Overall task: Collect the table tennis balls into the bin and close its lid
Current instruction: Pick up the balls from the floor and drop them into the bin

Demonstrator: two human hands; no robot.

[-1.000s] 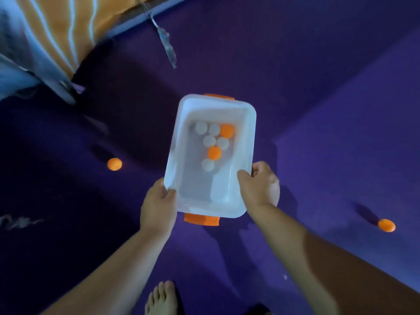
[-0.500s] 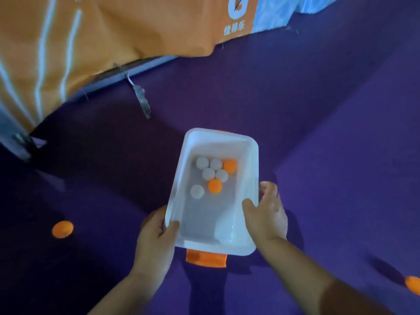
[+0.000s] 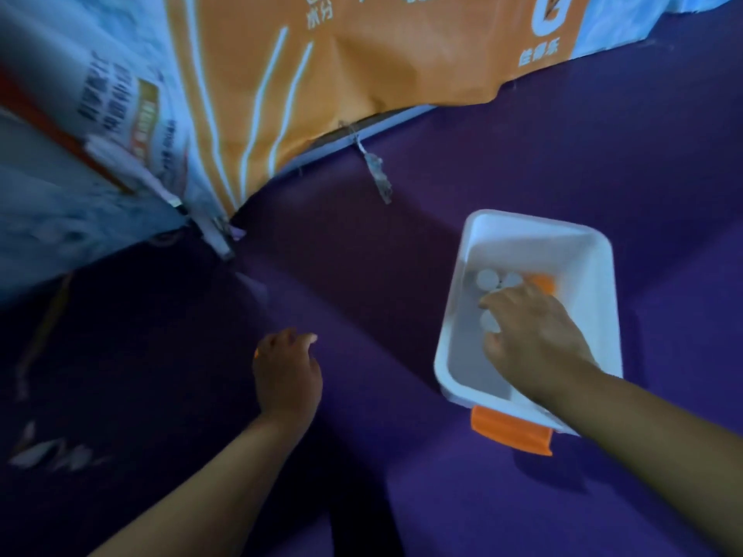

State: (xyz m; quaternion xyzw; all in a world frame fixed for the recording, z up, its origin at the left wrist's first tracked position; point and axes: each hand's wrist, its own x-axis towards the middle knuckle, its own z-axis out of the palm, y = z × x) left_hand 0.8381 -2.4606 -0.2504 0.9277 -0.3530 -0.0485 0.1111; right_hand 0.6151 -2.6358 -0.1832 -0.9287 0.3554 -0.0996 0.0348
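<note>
The white bin (image 3: 531,219) with an orange latch (image 3: 510,431) is at the right, over the purple floor, lid off. Inside it lie white balls (image 3: 487,278) and an orange ball (image 3: 543,281). My right hand (image 3: 534,339) reaches into the bin, its fingers spread loosely over the balls and hiding some of them. My left hand (image 3: 287,371) is low over the floor to the left of the bin with its fingers curled down. A faint orange tint shows at its left edge; what lies under it is hidden. No lid is in view.
An orange and white banner (image 3: 362,74) stands along the back and left, meeting at a corner post (image 3: 217,239). A torn grey strip (image 3: 378,174) hangs from its lower edge. Purple floor (image 3: 603,134) stretches around the bin.
Both hands have let go of the bin's near corners. The left hand moved out left toward where the orange ball lay; the right hand went into the bin. The view swung left.
</note>
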